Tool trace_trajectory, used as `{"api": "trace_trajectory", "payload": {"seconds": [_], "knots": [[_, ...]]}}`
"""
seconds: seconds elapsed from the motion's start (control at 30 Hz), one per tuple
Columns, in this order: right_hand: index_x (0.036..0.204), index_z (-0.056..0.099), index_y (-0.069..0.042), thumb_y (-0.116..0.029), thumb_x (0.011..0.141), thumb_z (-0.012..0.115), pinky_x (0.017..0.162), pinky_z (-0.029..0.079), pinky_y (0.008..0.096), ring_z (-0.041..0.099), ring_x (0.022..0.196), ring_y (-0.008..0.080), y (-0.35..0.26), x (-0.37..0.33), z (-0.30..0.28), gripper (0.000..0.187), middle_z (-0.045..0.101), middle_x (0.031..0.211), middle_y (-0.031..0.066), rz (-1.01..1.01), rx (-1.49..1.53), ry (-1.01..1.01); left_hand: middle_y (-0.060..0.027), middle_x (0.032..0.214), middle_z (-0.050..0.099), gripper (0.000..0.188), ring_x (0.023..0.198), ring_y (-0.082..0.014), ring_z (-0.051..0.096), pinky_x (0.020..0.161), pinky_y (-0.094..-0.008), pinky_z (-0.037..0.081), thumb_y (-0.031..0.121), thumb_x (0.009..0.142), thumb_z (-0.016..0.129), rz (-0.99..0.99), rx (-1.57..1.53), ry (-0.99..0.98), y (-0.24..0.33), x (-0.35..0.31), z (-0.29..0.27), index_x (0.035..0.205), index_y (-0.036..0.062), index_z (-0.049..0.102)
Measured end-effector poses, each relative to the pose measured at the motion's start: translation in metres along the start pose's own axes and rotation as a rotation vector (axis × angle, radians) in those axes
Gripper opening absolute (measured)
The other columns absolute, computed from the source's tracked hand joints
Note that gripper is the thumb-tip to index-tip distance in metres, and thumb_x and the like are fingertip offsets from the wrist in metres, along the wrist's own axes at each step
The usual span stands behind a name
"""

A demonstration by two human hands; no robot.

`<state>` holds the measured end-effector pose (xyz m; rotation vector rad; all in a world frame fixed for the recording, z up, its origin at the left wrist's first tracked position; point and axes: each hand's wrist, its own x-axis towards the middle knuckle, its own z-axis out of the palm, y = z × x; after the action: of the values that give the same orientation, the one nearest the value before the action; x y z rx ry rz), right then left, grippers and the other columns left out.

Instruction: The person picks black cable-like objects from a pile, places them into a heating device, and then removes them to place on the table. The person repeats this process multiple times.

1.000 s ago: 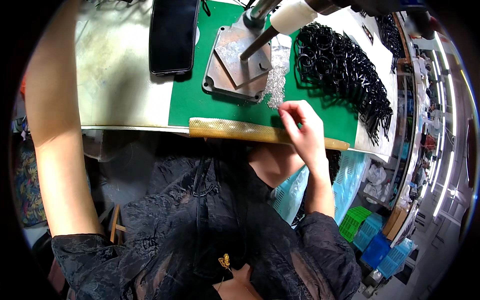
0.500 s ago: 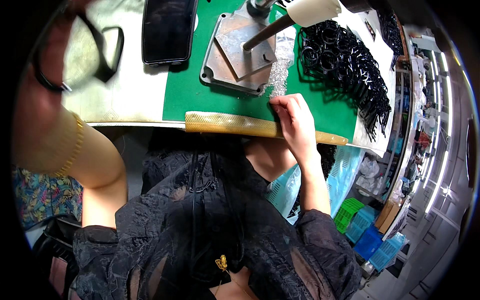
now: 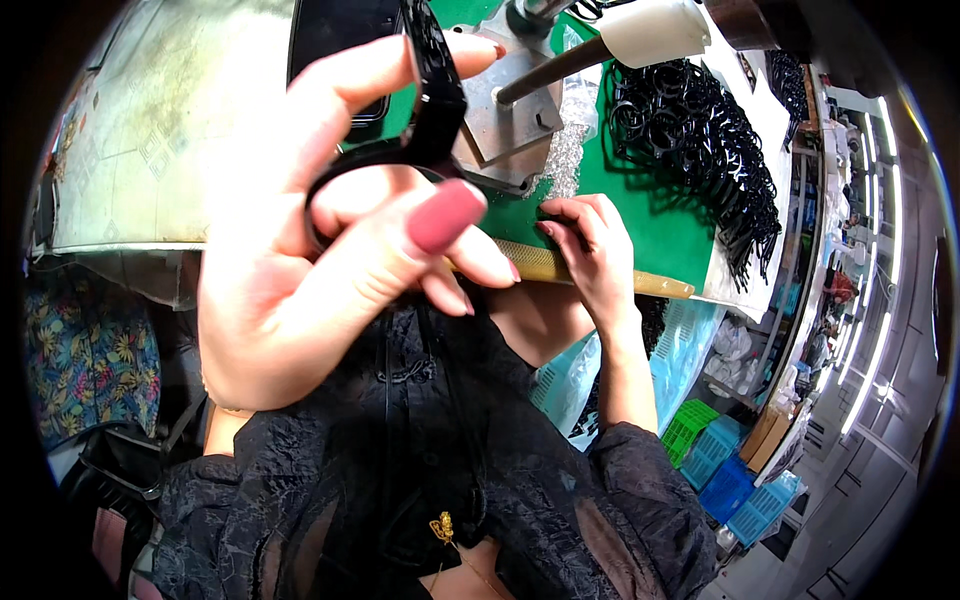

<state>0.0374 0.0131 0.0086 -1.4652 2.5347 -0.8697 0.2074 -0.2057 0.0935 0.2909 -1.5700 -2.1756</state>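
My left hand point(image 3: 320, 230) is raised close to the camera and grips a black eyeglass frame point(image 3: 425, 110) between thumb and fingers. My right hand point(image 3: 590, 255) rests on the green mat point(image 3: 640, 225) near its front edge. Its fingertips are curled down at the edge of a pile of tiny clear beads point(image 3: 565, 160); whether it holds any I cannot tell. Behind the left hand stands a small press with a metal base plate point(image 3: 510, 115) and a white-handled lever point(image 3: 650, 30).
A heap of black eyeglass frames point(image 3: 700, 140) lies on the right of the mat. A dark phone point(image 3: 330, 40) lies at the back, partly hidden. A gold-coloured strip point(image 3: 560, 268) pads the table edge. Blue and green plastic baskets point(image 3: 730, 460) stand on the floor at right.
My left hand has come in from the far left, carrying a black eyeglass frame up close to the camera. My right hand has shifted slightly toward the bead pile and stays low on the mat.
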Motion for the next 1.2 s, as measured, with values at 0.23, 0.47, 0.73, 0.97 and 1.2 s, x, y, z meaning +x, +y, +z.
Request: {"api": "trace_trajectory", "payload": {"seconds": [0.23,0.47,0.73,0.97,1.2], "knots": [[0.086,0.067,-0.007,-0.004,0.078,0.076,0.064,0.052,0.0351,0.061,0.076,0.0247,0.002,0.003,0.012,0.013,0.061,0.081,0.0062,-0.123,-0.163,0.113,-0.0197,0.079,0.07,0.053,0.069,-0.0228,0.07,0.06,-0.0262,0.056,0.006,0.099,0.053,-0.197,-0.124,-0.088,0.01,-0.001,0.007,0.145,-0.0057,0.029],[0.092,0.059,-0.002,0.007,0.089,0.063,0.068,0.05,0.028,0.061,0.079,0.019,-0.036,0.041,-0.028,0.011,0.059,0.086,0.0094,0.047,0.23,0.025,-0.0159,0.083,0.071,0.025,0.055,-0.0177,0.067,0.046,-0.0226,0.048,0.008,0.102,0.053,-0.448,-0.31,-0.332,0.003,0.016,0.015,0.119,0.0049,0.036],[0.093,0.059,0.001,0.007,0.09,0.061,0.07,0.049,0.0259,0.061,0.077,0.016,-0.088,0.09,-0.048,0.007,0.064,0.087,0.008,-0.31,0.476,0.109,-0.0155,0.091,0.069,0.023,0.06,-0.0183,0.07,0.049,-0.0224,0.05,0.009,0.104,0.047,-0.376,-0.401,-0.364,0.002,0.013,0.015,0.121,0.0032,0.032],[0.09,0.064,0.003,0.013,0.087,0.061,0.067,0.051,0.0268,0.063,0.076,0.0171,-0.095,0.091,-0.044,0.011,0.067,0.086,0.0121,-0.354,0.472,0.177,-0.008,0.093,0.055,0.018,0.062,-0.0121,0.066,0.051,-0.0224,0.048,0.006,0.104,0.047,-0.253,-0.321,-0.33,-0.004,0.008,0.014,0.116,0.0021,0.033],[0.094,0.066,0.005,0.013,0.086,0.063,0.078,0.05,0.023,0.064,0.083,0.0142,-0.098,0.082,-0.035,0.012,0.068,0.091,0.009,-0.028,0.739,0.233,-0.0094,0.091,0.06,0.02,0.061,-0.0146,0.068,0.049,-0.0235,0.049,0.01,0.105,0.047,-0.283,-0.39,-0.353,-0.003,0.011,0.014,0.114,0.0025,0.032]]}}
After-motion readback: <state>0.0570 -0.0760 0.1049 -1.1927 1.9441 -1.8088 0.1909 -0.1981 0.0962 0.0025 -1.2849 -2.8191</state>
